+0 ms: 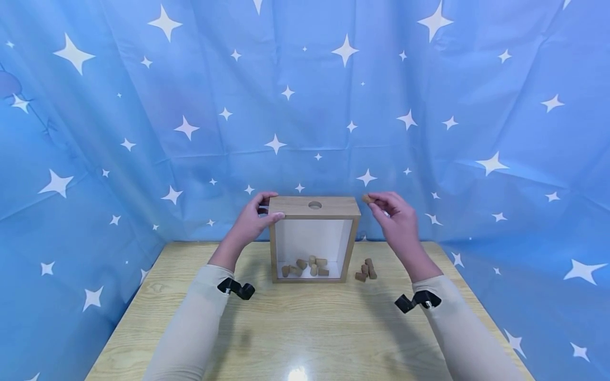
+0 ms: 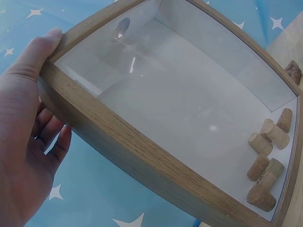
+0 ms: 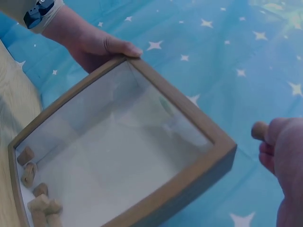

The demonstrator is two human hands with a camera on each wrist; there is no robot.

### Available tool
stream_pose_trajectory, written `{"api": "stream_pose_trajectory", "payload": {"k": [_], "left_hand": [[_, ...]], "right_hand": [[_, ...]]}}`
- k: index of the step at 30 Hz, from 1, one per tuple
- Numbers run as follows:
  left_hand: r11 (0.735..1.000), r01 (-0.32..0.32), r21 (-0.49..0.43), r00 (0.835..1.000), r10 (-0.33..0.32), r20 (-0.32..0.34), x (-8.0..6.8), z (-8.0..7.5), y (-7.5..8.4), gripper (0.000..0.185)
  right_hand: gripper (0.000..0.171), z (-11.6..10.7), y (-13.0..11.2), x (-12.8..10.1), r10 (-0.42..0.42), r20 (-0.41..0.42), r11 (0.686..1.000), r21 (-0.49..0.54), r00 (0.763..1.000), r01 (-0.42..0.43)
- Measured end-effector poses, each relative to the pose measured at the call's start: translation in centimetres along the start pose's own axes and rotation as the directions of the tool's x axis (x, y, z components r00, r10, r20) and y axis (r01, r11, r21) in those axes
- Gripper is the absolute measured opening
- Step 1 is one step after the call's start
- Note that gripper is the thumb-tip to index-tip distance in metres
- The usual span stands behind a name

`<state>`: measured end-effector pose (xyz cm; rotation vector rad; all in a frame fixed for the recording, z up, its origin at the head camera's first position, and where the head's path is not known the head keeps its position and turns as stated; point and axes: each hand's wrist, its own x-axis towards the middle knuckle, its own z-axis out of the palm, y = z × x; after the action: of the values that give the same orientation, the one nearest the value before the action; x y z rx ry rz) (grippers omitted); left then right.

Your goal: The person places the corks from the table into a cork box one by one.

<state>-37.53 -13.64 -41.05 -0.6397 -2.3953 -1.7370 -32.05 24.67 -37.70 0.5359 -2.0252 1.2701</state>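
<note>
A wooden box (image 1: 355, 243) with a clear front and a round hole (image 1: 315, 205) in its top stands upright on the table. Several corks (image 2: 270, 135) lie on its floor behind the pane. My left hand (image 1: 257, 217) grips the box's upper left corner, thumb on the front edge and fingers behind. To the right of the box's top, my right hand (image 1: 395, 214) pinches a single cork (image 3: 259, 130) between thumb and fingers, apart from the box. Some loose corks (image 1: 366, 270) lie on the table by the box's lower right side.
The pale wood-grain table (image 1: 305, 328) extends toward me in front of the box. Close behind it hangs a blue curtain (image 1: 314, 106) with white stars, which also flanks both sides. A black mount (image 1: 418, 301) is strapped at each wrist.
</note>
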Motion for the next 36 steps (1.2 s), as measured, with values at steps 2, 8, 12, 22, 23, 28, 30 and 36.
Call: {"api": "stream_pose_trajectory", "payload": {"k": [2,8,12,22,23,28,30,36], "left_hand": [[1.000,0.002,0.002,1.000,-0.002,0.002,0.0,0.0,0.1,0.071],[1.000,0.008,0.001,1.000,-0.008,0.002,0.0,0.0,0.1,0.068],[1.000,0.002,-0.005,1.000,-0.002,0.000,0.0,0.0,0.1,0.067],[1.000,-0.002,-0.004,1.000,0.002,0.008,-0.1,0.0,0.0,0.070],[1.000,-0.004,-0.004,1.000,0.004,0.008,-0.1,0.0,0.0,0.070],[1.000,0.000,-0.011,1.000,0.000,0.006,-0.1,0.0,0.1,0.066],[1.000,0.005,-0.015,1.000,-0.005,0.006,-0.1,0.1,0.1,0.066],[1.000,0.010,-0.022,1.000,-0.010,0.007,0.2,0.0,-0.3,0.065]], "right_hand": [[0.025,0.4,-0.2,0.4,0.000,0.016,1.000,0.027,1.000,0.000],[0.024,1.8,-1.3,2.2,-0.009,0.129,0.998,0.058,0.992,0.001],[0.020,3.1,-2.3,3.4,-0.024,0.230,1.000,0.000,0.973,0.024],[0.019,5.6,-3.5,5.4,-0.057,0.415,0.986,-0.117,0.908,0.116],[0.019,5.7,-3.6,5.5,-0.059,0.427,0.985,-0.120,0.902,0.122],[0.019,6.4,-3.5,5.7,-0.066,0.470,0.984,-0.117,0.880,0.136],[0.020,6.6,-3.5,5.7,-0.064,0.484,0.985,-0.111,0.873,0.134],[0.020,7.0,-3.4,5.7,-0.044,0.514,0.988,-0.107,0.856,0.115]]}}
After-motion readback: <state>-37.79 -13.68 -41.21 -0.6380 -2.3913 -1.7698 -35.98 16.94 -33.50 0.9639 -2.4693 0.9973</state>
